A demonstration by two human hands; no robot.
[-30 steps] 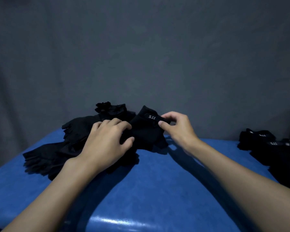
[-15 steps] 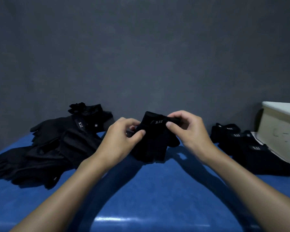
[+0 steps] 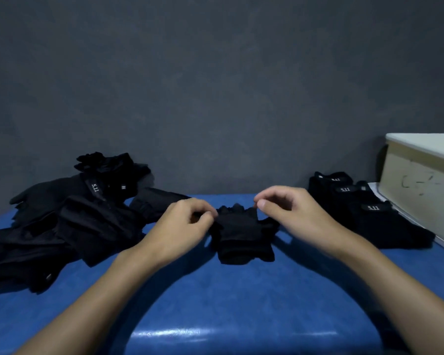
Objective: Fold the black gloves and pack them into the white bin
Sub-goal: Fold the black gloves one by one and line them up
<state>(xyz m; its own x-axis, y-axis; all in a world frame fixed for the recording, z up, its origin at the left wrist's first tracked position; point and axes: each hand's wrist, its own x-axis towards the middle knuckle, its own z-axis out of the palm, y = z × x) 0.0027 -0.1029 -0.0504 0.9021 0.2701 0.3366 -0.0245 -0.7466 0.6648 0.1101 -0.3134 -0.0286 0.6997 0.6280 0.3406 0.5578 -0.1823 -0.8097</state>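
Here, nearest to us, our two bare forearms reach in from the bottom corners over the blue table (image 3: 241,303), whose glossy front edge carries a streak of reflected light.

Further in, our left hand (image 3: 182,226) has its fingers curled, thumb and fingertips pinching the upper left edge of a black glove (image 3: 241,234). Our right hand (image 3: 290,213) is curled too, thumb and forefinger nipping the glove's top edge from the other side. The glove hangs between the two hands in the middle of the table, short finger stubs up and cuff end down on the blue surface. It looks doubled over, though the dark fabric hides its layers from us.

To the left, just beside our left hand, we see a loose heap of unfolded gloves (image 3: 69,226), one strap showing a white "5.11" mark. To the right, apart from our right hand, a row of folded gloves (image 3: 369,213) lies overlapped, labels facing up.

Just beyond that row, at the right edge, stands the white bin (image 3: 420,180), faint scribbles on its side; we cannot see into it. Behind everything runs a dark grey wall (image 3: 215,85).
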